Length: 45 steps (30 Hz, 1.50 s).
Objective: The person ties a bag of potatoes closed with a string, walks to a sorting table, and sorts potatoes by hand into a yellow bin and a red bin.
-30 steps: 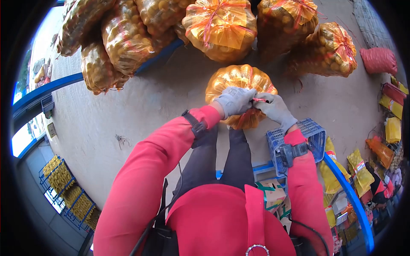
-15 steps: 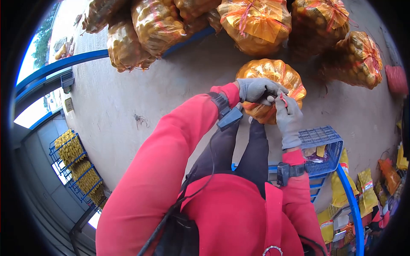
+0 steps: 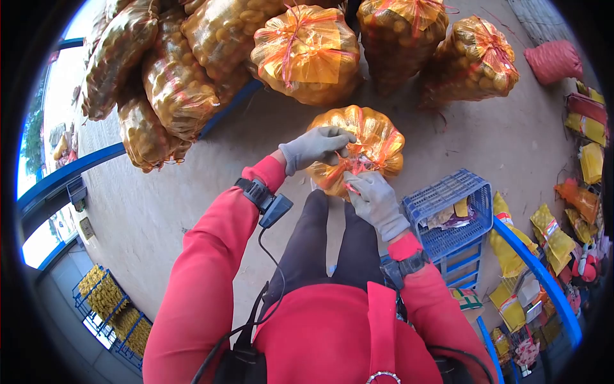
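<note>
A full orange mesh sack point(image 3: 387, 137) of round, potato-like produce stands upright in front of my legs, its top drawn together. My left hand point(image 3: 316, 148), in a grey glove, is over the left side of that top with its fingers curled; what they pinch, if anything, is too small to make out. On the near right side of the top, my gloved right hand point(image 3: 377, 200) is closed on a thin red string point(image 3: 350, 187). The two hands are a short way apart.
More filled mesh sacks point(image 3: 307, 54) stand and lean beyond, some against a blue rail point(image 3: 102, 159). A blue plastic crate point(image 3: 448, 240) with scraps inside is at my right, beside another blue rail point(image 3: 537, 275). Yellow bags point(image 3: 553, 240) lie further right.
My hands, close together at the string before, have moved apart, the left going up and left over the sack top. The view has shifted, showing more of the right side.
</note>
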Each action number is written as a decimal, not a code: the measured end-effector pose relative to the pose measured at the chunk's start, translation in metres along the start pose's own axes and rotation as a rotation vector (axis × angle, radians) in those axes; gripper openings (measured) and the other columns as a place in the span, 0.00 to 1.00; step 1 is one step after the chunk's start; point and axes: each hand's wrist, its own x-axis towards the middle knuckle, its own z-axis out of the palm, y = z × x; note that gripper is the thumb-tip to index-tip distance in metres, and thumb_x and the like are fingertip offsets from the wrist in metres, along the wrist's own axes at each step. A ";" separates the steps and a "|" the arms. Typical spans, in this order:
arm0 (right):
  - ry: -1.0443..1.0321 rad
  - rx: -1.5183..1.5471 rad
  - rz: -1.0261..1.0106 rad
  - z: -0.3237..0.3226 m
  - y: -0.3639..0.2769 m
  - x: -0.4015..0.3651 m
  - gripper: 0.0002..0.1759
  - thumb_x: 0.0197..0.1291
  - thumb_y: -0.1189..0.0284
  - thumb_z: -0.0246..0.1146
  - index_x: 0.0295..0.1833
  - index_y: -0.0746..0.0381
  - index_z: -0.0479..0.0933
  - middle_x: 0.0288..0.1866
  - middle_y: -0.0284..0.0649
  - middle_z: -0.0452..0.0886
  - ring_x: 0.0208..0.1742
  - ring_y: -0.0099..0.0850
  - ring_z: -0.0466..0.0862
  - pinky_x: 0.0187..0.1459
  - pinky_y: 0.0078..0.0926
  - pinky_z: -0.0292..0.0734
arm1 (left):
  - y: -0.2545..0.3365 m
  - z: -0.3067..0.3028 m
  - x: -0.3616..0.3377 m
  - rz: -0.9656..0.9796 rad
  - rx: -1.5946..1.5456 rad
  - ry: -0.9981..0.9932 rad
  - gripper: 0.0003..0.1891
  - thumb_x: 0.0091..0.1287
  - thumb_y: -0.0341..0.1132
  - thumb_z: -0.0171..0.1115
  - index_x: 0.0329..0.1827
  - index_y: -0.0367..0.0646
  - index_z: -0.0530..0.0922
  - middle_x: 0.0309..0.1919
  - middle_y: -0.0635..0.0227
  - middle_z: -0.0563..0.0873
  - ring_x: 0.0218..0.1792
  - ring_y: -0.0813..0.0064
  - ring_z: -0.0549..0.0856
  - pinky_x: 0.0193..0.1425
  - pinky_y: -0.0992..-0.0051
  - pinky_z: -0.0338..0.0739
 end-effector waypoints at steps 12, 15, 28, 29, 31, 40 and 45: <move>-0.179 -0.061 -0.002 -0.011 -0.011 0.013 0.22 0.54 0.75 0.70 0.56 0.52 0.83 0.47 0.44 0.84 0.53 0.46 0.84 0.57 0.44 0.80 | 0.034 0.018 0.017 -0.011 0.627 -0.160 0.29 0.72 0.56 0.64 0.61 0.39 0.84 0.52 0.59 0.90 0.55 0.69 0.87 0.64 0.69 0.78; -0.163 -0.056 0.033 -0.013 -0.009 0.016 0.19 0.56 0.74 0.70 0.56 0.54 0.84 0.50 0.43 0.85 0.55 0.46 0.85 0.59 0.44 0.80 | 0.046 0.026 0.016 0.064 0.849 -0.100 0.18 0.70 0.47 0.66 0.55 0.45 0.86 0.48 0.63 0.91 0.50 0.67 0.88 0.60 0.67 0.80; 0.020 -0.007 0.193 -0.003 -0.022 0.011 0.19 0.61 0.70 0.70 0.59 0.55 0.85 0.54 0.42 0.86 0.56 0.44 0.85 0.59 0.41 0.82 | 0.053 -0.006 0.029 0.127 0.668 -0.206 0.13 0.70 0.34 0.65 0.55 0.44 0.87 0.46 0.61 0.92 0.47 0.71 0.89 0.56 0.70 0.82; 0.028 -0.005 0.196 -0.003 -0.021 0.010 0.19 0.61 0.70 0.71 0.59 0.55 0.84 0.54 0.42 0.86 0.56 0.44 0.85 0.59 0.41 0.82 | 0.055 -0.006 0.028 0.195 0.799 -0.174 0.12 0.70 0.34 0.65 0.54 0.44 0.86 0.45 0.60 0.91 0.47 0.67 0.90 0.54 0.68 0.82; 0.033 -0.014 0.182 -0.004 -0.019 0.012 0.19 0.61 0.70 0.71 0.59 0.55 0.85 0.54 0.42 0.86 0.57 0.45 0.85 0.59 0.42 0.81 | 0.057 0.001 0.027 0.311 1.109 -0.050 0.11 0.69 0.34 0.64 0.52 0.45 0.85 0.43 0.59 0.90 0.46 0.61 0.90 0.51 0.64 0.83; 0.258 -0.140 0.218 -0.008 0.000 0.048 0.11 0.66 0.66 0.70 0.46 0.62 0.87 0.55 0.42 0.86 0.53 0.44 0.84 0.56 0.38 0.80 | 0.076 0.005 0.092 0.273 1.559 0.292 0.10 0.74 0.36 0.58 0.54 0.48 0.80 0.51 0.58 0.89 0.54 0.53 0.91 0.50 0.50 0.85; 0.241 0.356 0.573 0.073 0.024 -0.083 0.08 0.66 0.69 0.70 0.46 0.62 0.87 0.50 0.43 0.88 0.52 0.43 0.85 0.56 0.37 0.82 | 0.021 -0.057 0.124 0.097 1.516 0.343 0.13 0.72 0.39 0.60 0.56 0.46 0.76 0.41 0.53 0.91 0.46 0.47 0.91 0.43 0.48 0.83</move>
